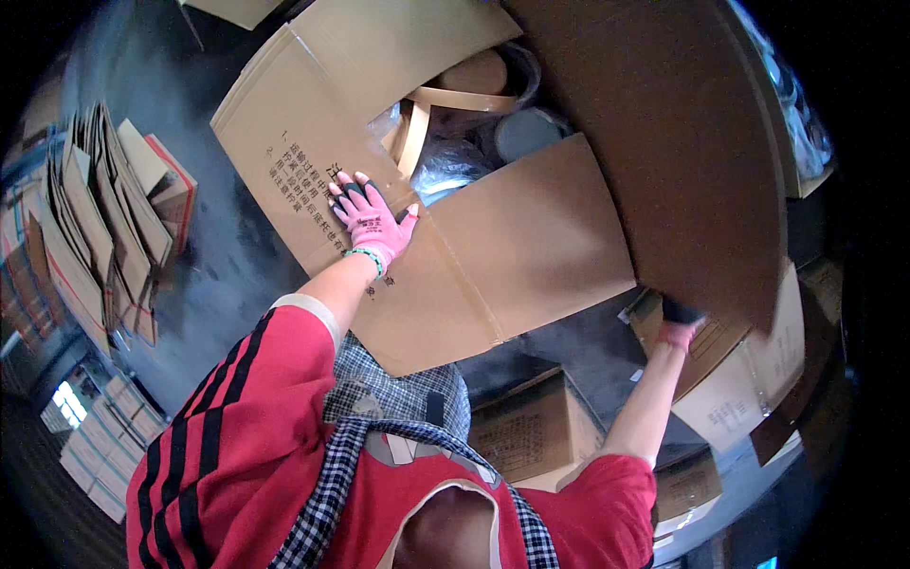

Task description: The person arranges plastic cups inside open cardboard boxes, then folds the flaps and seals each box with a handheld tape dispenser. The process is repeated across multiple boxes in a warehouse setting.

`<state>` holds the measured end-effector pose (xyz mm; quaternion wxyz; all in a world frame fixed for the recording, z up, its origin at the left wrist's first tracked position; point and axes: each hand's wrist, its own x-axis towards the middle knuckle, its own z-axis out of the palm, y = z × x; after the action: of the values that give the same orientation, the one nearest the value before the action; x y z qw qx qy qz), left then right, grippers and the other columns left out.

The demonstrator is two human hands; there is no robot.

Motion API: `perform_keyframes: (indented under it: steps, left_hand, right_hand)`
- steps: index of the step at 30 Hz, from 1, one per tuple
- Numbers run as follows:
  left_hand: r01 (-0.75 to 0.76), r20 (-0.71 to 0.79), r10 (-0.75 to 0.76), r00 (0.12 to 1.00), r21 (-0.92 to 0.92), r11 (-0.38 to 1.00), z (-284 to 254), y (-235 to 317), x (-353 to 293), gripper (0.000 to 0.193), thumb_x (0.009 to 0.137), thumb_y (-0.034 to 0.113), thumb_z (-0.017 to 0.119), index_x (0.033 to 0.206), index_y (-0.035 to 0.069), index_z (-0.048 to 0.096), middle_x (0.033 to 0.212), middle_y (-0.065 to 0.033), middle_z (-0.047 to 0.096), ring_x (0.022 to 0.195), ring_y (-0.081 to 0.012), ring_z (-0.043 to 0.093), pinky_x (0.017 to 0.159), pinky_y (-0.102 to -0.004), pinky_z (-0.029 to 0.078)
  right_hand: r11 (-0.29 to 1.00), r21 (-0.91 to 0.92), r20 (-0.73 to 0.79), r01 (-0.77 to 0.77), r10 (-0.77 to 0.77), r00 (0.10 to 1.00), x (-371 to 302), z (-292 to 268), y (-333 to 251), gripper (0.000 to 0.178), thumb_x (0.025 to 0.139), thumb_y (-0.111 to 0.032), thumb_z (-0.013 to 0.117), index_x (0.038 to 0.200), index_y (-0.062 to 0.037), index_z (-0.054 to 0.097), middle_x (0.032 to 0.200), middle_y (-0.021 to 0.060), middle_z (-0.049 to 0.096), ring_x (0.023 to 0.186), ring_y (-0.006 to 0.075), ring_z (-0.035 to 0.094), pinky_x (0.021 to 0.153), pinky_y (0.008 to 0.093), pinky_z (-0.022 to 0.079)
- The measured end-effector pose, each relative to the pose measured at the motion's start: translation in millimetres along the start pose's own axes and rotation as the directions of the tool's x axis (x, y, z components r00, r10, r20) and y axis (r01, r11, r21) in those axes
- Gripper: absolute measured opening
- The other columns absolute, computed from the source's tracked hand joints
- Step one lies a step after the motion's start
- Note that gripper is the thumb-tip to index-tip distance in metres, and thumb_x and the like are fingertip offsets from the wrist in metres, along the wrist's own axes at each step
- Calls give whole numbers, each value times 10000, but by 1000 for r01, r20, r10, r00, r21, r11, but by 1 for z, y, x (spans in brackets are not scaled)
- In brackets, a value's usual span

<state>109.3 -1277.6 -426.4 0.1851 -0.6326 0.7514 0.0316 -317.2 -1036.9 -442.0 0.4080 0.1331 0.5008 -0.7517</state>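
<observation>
A large open cardboard box stands before me. My left hand, in a pink and black glove with bare fingertips, lies flat with spread fingers on a printed flap. My right hand, gloved alike, is at the lower edge of the tall brown right flap; its fingers are hidden or too dark to make out. Through the gap between the flaps show curved pale wooden pieces, clear plastic wrapping and a round grey-topped part.
At the left, several flattened cardboard sheets stand on the dark floor. Other cardboard boxes sit below the large one and beyond my right hand. Stacked bundles are at the lower left. Plastic-wrapped goods appear at the far right.
</observation>
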Motion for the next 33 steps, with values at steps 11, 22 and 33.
perform_keyframes:
  steps: [11, 22, 33]
  left_hand:
    - [-71, 28, 76, 997, -143, 987, -5, 0, 6, 865, 706, 467, 502, 1270, -65, 118, 1329, -272, 39, 1225, -442, 8, 973, -527, 49]
    - [-606, 76, 624, 778, -175, 776, -73, -36, 42, 772, 741, 445, 447, 1264, -46, 162, 1320, -276, 81, 1201, -479, 78, 947, -580, 99]
    - [-843, -92, 839, 536, -115, 526, -57, -16, 152, 643, 781, 343, 451, 1281, 36, 190, 1345, -167, 142, 1231, -380, 124, 986, -509, 102]
  right_hand:
    - [784, -621, -82, 15, -84, 993, -134, 253, 180, 565, 646, -346, 710, 1015, 26, 497, 902, 58, 541, 782, 121, 503, 719, 251, 408]
    - [734, -675, -100, 77, -194, 976, -138, 271, 188, 388, 678, -289, 695, 895, 6, 567, 780, 6, 556, 665, 90, 499, 626, 227, 421]
    - [481, -875, 162, 45, 205, 965, -185, 313, 158, 489, 585, -276, 738, 925, 16, 542, 810, 67, 581, 736, 109, 528, 665, 264, 440]
